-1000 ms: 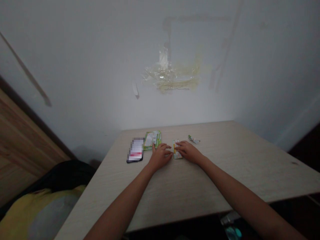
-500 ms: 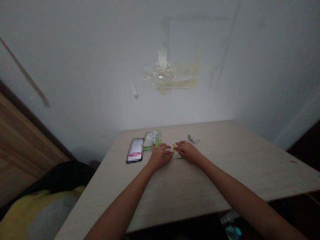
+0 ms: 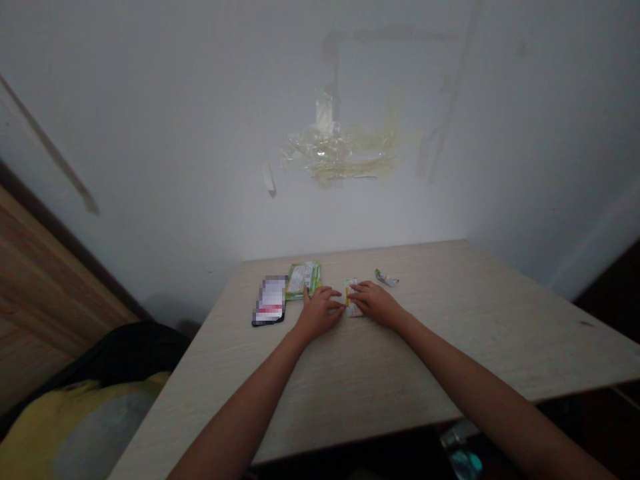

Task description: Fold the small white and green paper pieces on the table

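A small white packet with yellow and green print (image 3: pixel 355 310) lies flat on the table. My right hand (image 3: pixel 377 302) rests over its right side, fingers spread and lying on it rather than wrapped round it. From the left, my left hand (image 3: pixel 323 311) lies palm down with its fingers apart, the fingertips at the packet's left edge. The thumb of that hand reaches the lower right corner of a larger green and white packet (image 3: pixel 301 277). Part of the small packet is hidden under the right fingers.
A phone (image 3: pixel 269 303) with a blurred screen lies left of the green packet. A crumpled scrap of wrapper (image 3: pixel 387 279) sits beyond my right hand. The pale wooden table (image 3: pixel 450 293) meets a wall (image 3: pixel 200 133) with old tape on it. Yellow and grey cloth (image 3: pixel 90 427) is at lower left.
Both hands and the small packet keep the same place on the table. The view has shifted very slightly.
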A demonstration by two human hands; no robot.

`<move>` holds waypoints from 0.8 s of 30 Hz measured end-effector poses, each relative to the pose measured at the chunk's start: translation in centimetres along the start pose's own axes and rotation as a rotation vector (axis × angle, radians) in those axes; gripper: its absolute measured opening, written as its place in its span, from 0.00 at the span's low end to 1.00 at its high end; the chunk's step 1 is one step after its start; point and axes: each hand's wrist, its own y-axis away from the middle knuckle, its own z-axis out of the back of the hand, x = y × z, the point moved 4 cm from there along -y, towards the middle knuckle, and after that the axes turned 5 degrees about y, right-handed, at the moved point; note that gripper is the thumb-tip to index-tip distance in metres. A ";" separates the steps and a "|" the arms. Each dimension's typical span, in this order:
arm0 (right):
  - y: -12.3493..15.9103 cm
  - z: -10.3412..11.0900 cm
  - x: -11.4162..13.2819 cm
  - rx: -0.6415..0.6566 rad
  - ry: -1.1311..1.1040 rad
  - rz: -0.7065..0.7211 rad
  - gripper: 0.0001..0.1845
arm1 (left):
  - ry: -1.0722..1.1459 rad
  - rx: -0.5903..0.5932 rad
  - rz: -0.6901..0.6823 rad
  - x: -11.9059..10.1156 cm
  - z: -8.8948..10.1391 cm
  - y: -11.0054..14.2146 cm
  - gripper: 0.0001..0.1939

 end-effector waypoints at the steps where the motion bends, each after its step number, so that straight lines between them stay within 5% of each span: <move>1: 0.0 0.0 0.0 0.001 -0.002 -0.004 0.17 | 0.000 -0.004 -0.003 0.0 0.0 0.0 0.09; 24: 0.0 -0.3 -0.2 -0.014 -0.004 -0.006 0.17 | -0.035 -0.035 -0.041 -0.4 0.2 0.1 0.09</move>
